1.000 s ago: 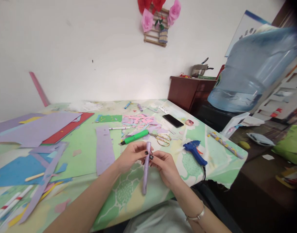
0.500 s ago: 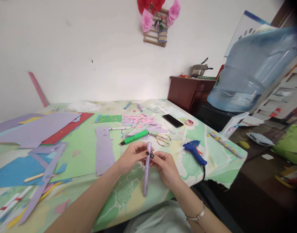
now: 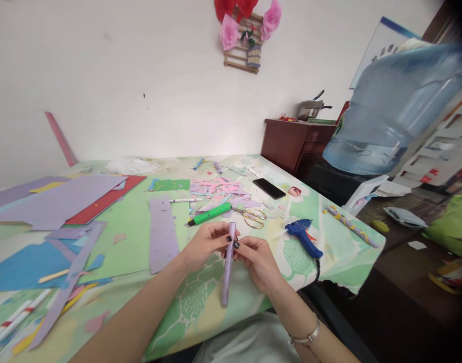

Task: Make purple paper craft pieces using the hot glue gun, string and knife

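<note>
A slim tube of rolled purple paper (image 3: 227, 277) stands nearly upright between my two hands, its lower end toward me. My left hand (image 3: 207, 245) is closed on it from the left, the thumb pressed on its upper half. From the right, my right hand (image 3: 256, 257) pinches the same tube, thumb and fingers close to the left thumb. The fingers behind the tube are partly hidden. Just beyond the hands lie a green-handled cutter (image 3: 211, 214) and gold-handled scissors (image 3: 254, 218). A blue glue gun (image 3: 304, 238) rests to the right.
Purple paper sheets (image 3: 72, 199), a green sheet (image 3: 128, 242) and paper strips cover the table's left side. Pink paper scraps (image 3: 219, 187) lie further back, beside a black phone (image 3: 269, 188). A decorated purple stick (image 3: 351, 226) lies near the right edge, below a large water bottle (image 3: 389, 111).
</note>
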Tool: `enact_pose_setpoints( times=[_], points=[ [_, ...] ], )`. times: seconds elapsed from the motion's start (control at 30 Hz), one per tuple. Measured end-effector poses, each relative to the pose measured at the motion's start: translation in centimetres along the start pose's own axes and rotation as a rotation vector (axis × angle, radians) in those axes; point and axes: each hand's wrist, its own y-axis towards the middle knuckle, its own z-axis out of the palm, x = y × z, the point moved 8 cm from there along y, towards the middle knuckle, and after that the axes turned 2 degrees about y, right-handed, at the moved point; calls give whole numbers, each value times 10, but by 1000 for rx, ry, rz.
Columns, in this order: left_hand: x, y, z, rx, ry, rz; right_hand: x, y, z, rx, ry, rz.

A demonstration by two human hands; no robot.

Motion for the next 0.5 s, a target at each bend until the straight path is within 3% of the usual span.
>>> enact_pose_setpoints(
  times=[0.5],
  points=[
    [3,0,-5,-37,14,-11,-3,0,-5,-32,-38,-1]
  ],
)
